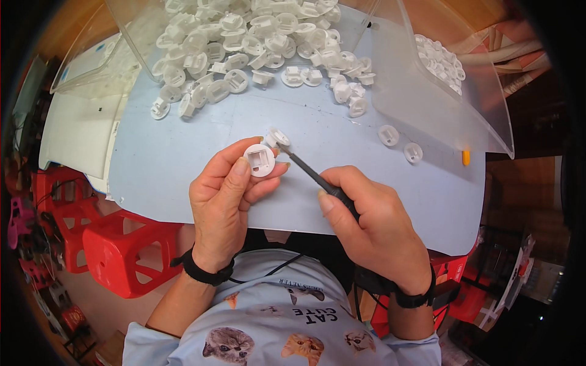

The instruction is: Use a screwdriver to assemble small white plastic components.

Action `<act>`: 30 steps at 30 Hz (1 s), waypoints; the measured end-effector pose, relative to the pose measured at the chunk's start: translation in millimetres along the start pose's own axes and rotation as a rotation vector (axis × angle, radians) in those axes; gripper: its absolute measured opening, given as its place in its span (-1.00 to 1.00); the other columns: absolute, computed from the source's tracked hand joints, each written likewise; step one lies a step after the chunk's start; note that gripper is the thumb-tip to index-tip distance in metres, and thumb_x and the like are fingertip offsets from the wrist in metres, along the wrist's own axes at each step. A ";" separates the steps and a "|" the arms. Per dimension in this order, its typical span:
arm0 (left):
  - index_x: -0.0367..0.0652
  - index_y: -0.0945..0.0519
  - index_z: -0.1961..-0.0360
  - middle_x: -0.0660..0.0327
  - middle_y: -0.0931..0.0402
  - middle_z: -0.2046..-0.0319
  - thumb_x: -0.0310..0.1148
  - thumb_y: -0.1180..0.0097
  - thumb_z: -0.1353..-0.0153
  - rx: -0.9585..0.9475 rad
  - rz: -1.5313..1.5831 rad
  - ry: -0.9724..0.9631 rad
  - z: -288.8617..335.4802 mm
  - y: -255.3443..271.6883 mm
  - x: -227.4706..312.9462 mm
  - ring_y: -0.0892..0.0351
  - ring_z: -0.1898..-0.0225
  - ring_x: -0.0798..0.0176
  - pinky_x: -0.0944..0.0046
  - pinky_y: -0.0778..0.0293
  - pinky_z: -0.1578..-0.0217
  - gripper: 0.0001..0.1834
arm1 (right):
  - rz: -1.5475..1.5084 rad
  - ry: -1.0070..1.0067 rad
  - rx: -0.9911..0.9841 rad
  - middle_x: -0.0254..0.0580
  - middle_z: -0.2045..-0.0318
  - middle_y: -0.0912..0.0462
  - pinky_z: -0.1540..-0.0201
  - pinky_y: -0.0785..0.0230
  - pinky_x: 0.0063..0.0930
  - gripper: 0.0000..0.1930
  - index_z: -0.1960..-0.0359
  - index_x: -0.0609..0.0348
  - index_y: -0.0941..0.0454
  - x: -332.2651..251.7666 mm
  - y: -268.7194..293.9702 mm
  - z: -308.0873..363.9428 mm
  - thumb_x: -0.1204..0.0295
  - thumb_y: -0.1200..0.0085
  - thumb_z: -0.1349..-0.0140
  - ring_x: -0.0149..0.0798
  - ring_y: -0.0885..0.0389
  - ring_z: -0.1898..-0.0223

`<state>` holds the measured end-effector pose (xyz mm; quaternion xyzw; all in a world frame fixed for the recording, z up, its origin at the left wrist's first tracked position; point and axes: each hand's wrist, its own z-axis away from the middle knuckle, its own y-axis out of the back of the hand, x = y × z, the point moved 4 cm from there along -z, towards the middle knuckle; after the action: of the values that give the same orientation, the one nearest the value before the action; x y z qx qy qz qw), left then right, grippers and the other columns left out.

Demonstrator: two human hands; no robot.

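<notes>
Above the table edge, left hand [223, 195] pinches a white disc [260, 160]; right hand [372, 222] grips a tool [314, 177].

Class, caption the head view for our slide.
Left hand holds round white plastic part; right hand applies thin black tool.

Both forearms enter from the six o'clock edge, each wrist bearing a dark band. The left hand [229, 195] is raised palm-inward, its fingers pointing toward one o'clock, thumb and fingertips pinched closed at the tip. The right hand [372, 226] lies at four o'clock of the left, knuckles upward, curled into a closed grip, thumb extended toward ten o'clock. The two hands sit near, not touching.
</notes>
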<state>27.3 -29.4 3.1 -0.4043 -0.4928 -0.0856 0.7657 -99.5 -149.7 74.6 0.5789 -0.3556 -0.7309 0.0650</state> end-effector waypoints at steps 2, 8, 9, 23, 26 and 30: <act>-0.41 -0.38 -0.13 -0.12 -0.53 0.07 -0.43 0.12 -0.39 0.007 -0.005 -0.003 -0.1 0.2 -0.2 -0.63 0.07 0.08 0.38 -0.64 0.13 -0.64 | 0.012 0.055 -0.030 0.08 0.52 -0.51 0.45 -0.31 -0.11 -0.88 0.26 0.30 -0.40 -3.4 -0.9 1.2 0.50 0.00 -0.23 0.16 -0.50 0.50; -0.40 -0.40 -0.12 -0.10 -0.53 0.07 -0.44 0.10 -0.38 0.020 -0.012 -0.035 0.0 -0.8 -0.4 -0.61 0.05 0.06 0.38 -0.64 0.12 -0.65 | 0.163 0.103 -0.065 0.01 0.55 -0.50 0.50 -0.32 -0.10 -0.90 0.33 0.26 -0.39 -6.8 -2.8 4.1 0.47 0.02 -0.24 0.14 -0.50 0.54; -0.40 -0.40 -0.12 -0.10 -0.53 0.07 -0.44 0.10 -0.38 0.016 -0.008 -0.030 -0.3 -0.3 -0.7 -0.61 0.04 0.06 0.38 -0.63 0.11 -0.66 | 0.164 0.104 -0.063 0.01 0.55 -0.50 0.50 -0.32 -0.10 -0.90 0.33 0.26 -0.39 -6.9 -3.5 3.6 0.47 0.02 -0.24 0.14 -0.50 0.54; -0.42 -0.40 -0.09 -0.08 -0.52 0.05 -0.44 0.12 -0.38 -0.017 0.037 -0.030 0.2 0.7 -0.9 -0.61 0.05 0.08 0.34 -0.62 0.08 -0.67 | 0.097 -0.013 0.046 0.00 0.61 -0.50 0.57 -0.27 -0.19 -0.77 0.45 0.29 -0.38 -9.4 -0.2 -0.9 0.37 -0.10 -0.18 0.07 -0.46 0.64; -0.42 -0.40 -0.09 -0.11 -0.54 0.08 -0.43 0.11 -0.38 -0.037 0.047 -0.019 1.1 1.7 -1.3 -0.62 0.08 0.11 0.36 -0.64 0.11 -0.67 | -0.041 -0.090 -0.021 0.06 0.66 -0.49 0.59 -0.21 -0.24 -0.75 0.43 0.35 -0.40 -3.6 -10.6 -12.3 0.36 -0.10 -0.19 0.06 -0.45 0.66; -0.42 -0.41 -0.09 -0.02 -0.53 0.06 -0.36 0.07 -0.38 -0.051 0.030 -0.022 0.2 0.8 -2.0 -0.62 0.08 0.11 0.33 -0.63 0.12 -0.64 | -0.144 -0.090 0.074 -0.30 0.64 -0.42 0.56 -0.15 -0.56 -0.80 0.35 0.33 -0.48 1.2 -20.3 -27.2 0.39 -0.11 -0.23 -0.55 -0.31 0.57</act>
<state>26.6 -29.3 1.0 -0.4318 -0.4929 -0.0822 0.7509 -69.2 -147.4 59.5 0.5716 -0.3425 -0.7452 -0.0253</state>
